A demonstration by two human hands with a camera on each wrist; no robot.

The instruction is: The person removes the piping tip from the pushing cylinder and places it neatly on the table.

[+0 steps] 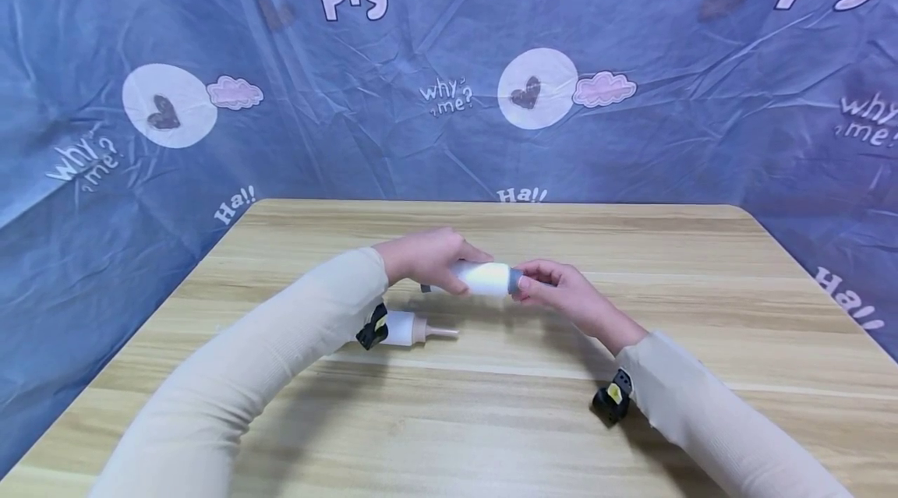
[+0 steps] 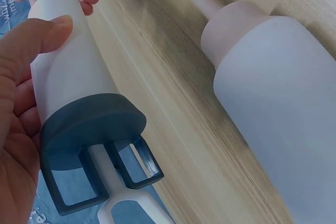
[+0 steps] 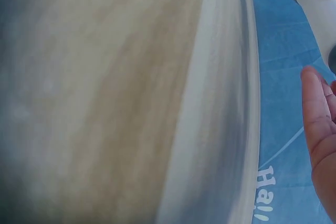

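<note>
A large white syringe [image 1: 487,278] with dark grey-blue ends is held level above the table. My left hand [image 1: 429,258] grips its barrel, the thumb lying along the white side in the left wrist view. At its near end there, a dark collar [image 2: 94,124] carries two square loops, and a white plunger handle [image 2: 113,187] sticks out between them. My right hand [image 1: 571,297] pinches the dark cap at the other end, with a thin nozzle partly hidden by the fingers. Below my left wrist lies a second white syringe [image 2: 278,87] with a pink cap and nozzle, partly covered by the sleeve.
The wooden table [image 1: 491,420] spreads beneath both arms. A blue printed cloth [image 1: 393,147] hangs behind it and down its sides. Small black cameras [image 1: 373,328] sit on the wrists.
</note>
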